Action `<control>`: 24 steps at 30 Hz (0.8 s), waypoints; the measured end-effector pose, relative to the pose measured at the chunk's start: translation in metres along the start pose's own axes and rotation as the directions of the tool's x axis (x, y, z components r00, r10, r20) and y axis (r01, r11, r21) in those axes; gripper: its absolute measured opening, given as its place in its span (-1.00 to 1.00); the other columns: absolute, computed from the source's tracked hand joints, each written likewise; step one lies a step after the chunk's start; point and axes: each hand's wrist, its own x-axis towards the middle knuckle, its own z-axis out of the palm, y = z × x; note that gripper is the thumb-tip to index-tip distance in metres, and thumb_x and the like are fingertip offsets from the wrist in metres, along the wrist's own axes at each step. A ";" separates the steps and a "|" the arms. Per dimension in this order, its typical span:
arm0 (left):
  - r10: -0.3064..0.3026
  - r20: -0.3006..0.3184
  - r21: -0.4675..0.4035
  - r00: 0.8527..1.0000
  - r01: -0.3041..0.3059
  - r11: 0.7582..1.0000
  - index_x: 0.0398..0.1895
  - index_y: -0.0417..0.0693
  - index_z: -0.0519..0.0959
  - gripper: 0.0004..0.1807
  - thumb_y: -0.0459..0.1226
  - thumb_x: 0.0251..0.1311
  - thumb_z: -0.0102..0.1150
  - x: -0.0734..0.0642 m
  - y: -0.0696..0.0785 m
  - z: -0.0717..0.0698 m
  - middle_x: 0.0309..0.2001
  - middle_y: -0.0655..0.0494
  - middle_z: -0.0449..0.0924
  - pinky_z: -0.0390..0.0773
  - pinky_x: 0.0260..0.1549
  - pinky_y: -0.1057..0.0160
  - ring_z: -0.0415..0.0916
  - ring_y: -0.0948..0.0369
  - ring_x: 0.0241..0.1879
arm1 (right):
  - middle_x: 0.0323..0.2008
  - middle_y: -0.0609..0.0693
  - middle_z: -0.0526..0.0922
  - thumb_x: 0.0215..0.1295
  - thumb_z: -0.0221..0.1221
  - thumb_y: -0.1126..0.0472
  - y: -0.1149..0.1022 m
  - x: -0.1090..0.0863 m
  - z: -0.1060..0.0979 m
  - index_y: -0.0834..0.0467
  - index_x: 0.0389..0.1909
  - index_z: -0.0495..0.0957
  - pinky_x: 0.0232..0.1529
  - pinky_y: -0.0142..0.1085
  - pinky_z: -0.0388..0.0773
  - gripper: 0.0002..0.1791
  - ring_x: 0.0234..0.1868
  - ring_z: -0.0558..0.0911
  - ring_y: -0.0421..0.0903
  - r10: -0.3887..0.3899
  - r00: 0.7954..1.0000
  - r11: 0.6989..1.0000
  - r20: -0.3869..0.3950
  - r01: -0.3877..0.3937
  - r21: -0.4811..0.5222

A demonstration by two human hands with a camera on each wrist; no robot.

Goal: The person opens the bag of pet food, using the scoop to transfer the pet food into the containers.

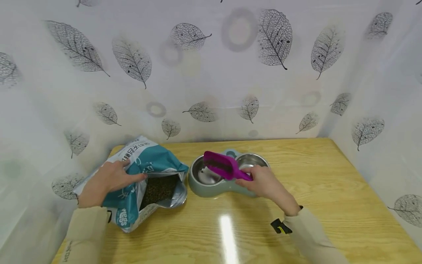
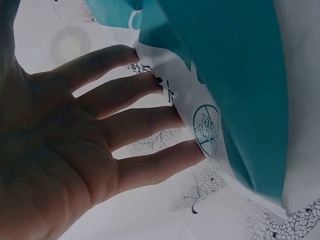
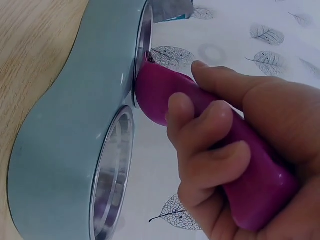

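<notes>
A teal and white pet food bag (image 1: 161,159) lies at the left of the table, its mouth open and brown kibble (image 1: 159,190) showing inside. My left hand (image 1: 110,179) rests on the bag near its opening; in the left wrist view the fingers (image 2: 135,125) are straight against it. My right hand (image 1: 265,183) grips the handle of a magenta scoop (image 1: 234,170), fingers curled round it. Brown kibble lies in the scoop, which is held above the left steel bowl of a grey-green double feeder (image 1: 212,191). A few dark bits show in that bowl.
The wooden table (image 1: 313,176) ends at a pale curtain (image 1: 227,80) with a leaf print, behind and on both sides. The right steel bowl (image 1: 252,159) sits just beyond my right hand. A dark strap (image 1: 281,226) hangs at my right sleeve.
</notes>
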 end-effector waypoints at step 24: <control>-0.003 -0.012 -0.036 1.000 0.002 0.999 0.45 -0.53 0.25 0.29 0.48 0.08 0.15 0.001 0.000 0.003 -0.24 -0.40 0.66 0.61 -0.32 -0.03 0.61 -0.02 -0.38 | -0.65 -0.12 0.54 0.13 0.50 0.02 -0.010 -0.003 0.022 0.04 -0.13 0.73 -0.69 -0.29 0.28 -0.68 -0.68 0.39 -0.20 -0.190 0.947 0.903 -0.260 0.064 -0.425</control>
